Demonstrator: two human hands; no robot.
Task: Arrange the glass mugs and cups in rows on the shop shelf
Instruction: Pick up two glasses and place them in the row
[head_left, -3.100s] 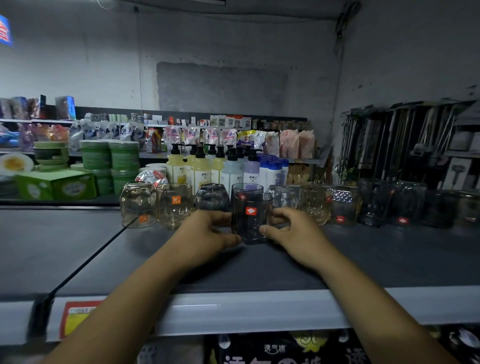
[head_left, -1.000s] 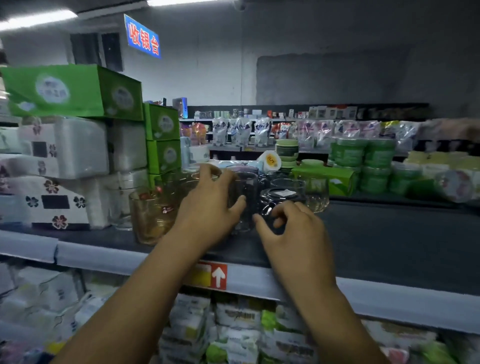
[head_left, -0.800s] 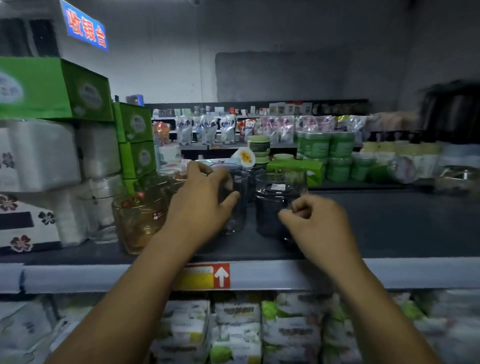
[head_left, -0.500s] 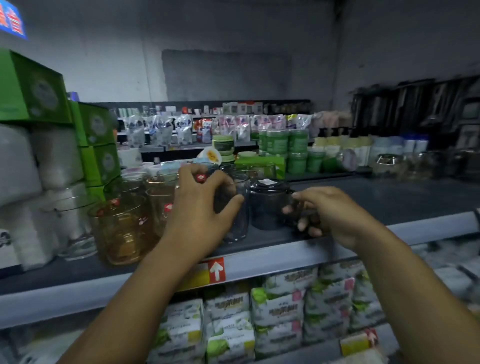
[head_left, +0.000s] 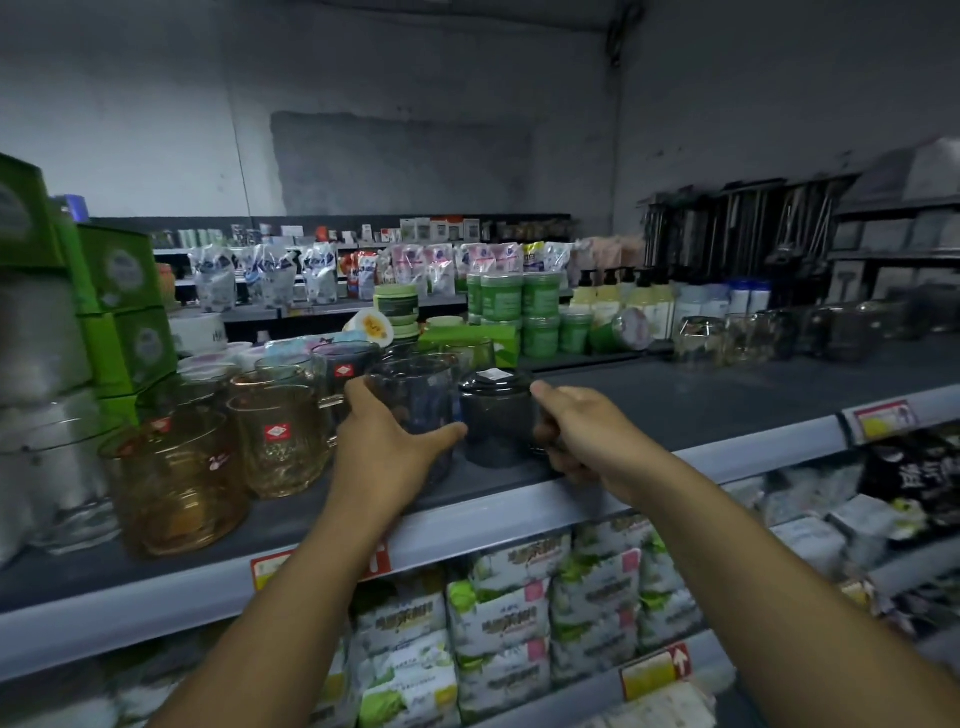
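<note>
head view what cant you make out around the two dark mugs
Handle of the dark mug: head view, covered by the right hand.
Base of the grey mug: head view, behind the left hand.
Count of the far-right glasses: head view, blurred.
The price tag: head view, crossed by the left forearm.

1. Hands: two, the left hand (head_left: 395, 457) and the right hand (head_left: 592, 436), one at each smoked glass.
2. Smoked glasses at the hands: two, the upright smoked glass (head_left: 410, 400) and the upturned smoked glass (head_left: 493, 426).
3. Amber mugs (head_left: 176, 483) at the front left: two plainly seen. More glassware stands behind them, too crowded to count.
4. Green boxes (head_left: 122, 267) stacked at the far left: three.
5. Pump bottles (head_left: 608, 304) with black tops: about four, though they are blurred.
6. Price labels (head_left: 880, 420) on the shelf edges: three, one partly hidden by the left arm.
7. Clear glasses (head_left: 698, 340) at the far right: several, too blurred for a firm count.
</note>
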